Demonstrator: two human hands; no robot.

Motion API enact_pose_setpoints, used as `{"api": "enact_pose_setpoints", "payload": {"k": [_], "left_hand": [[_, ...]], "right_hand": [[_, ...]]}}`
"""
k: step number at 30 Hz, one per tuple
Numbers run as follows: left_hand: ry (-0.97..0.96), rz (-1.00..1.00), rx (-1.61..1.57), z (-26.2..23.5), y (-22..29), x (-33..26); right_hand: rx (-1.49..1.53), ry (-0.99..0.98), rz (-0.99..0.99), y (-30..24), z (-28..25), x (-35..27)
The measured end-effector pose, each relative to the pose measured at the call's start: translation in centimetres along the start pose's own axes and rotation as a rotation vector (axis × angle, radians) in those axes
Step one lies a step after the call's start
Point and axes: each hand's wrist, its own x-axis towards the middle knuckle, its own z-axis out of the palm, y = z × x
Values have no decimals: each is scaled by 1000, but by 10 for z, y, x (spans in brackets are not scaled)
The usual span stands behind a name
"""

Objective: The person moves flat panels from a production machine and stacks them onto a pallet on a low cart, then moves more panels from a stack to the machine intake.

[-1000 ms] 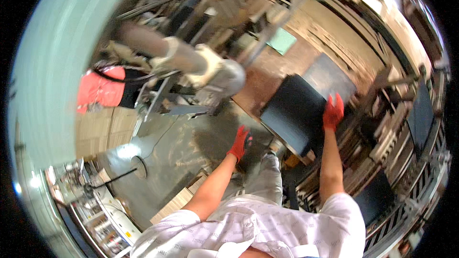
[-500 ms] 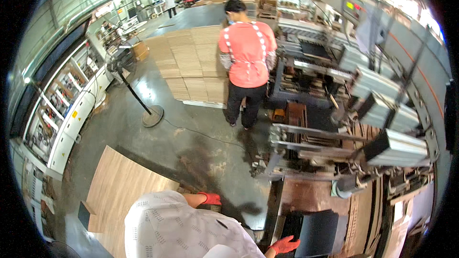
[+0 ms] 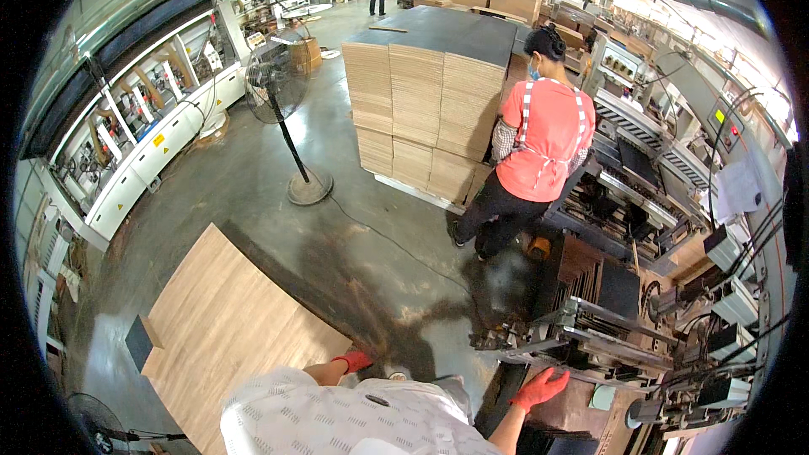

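My right hand [image 3: 541,389], in a red glove, reaches out beside the machine with its fingers stretched and nothing in them. Below and beside it lies a reddish-brown panel [image 3: 575,411] at the machine's near end. My left hand [image 3: 355,361], also red-gloved, is at the near right corner of a stack of wood-grain boards [image 3: 240,307]. Its fingers are too small and partly hidden to tell whether they grip the boards. My pale patterned clothing covers the near end of the stack.
A co-worker in a red top [image 3: 543,139] stands between a tall stack of boards [image 3: 417,109] and the machine [image 3: 619,333]. A pedestal fan [image 3: 310,187] stands ahead, its cable crossing the floor. Another machine [image 3: 160,139] runs along the left. Another fan [image 3: 93,430] shows at lower left.
My view has turned, shifting the surroundings. My right hand has risen and moved outward along the machine, fingers still stretched. My left hand stays by the board stack. The co-worker's stance has widened.
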Motion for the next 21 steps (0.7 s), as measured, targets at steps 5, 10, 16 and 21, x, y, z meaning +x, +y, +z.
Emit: {"api": "enact_pose_setpoints", "payload": {"k": [5,10,16,21], "left_hand": [[-422,-202,-16,-6,-10,1],[-304,-49,92,-2,-41,41],[-335,-92,50,-81,-45,128],[-392,-85,232,-139,-44,256]], "right_hand": [[-119,41,-128,6,52,83],[-309,178,59,48,101,132],[335,305,26,50,117,128],[401,259,59,29,112,125]]}}
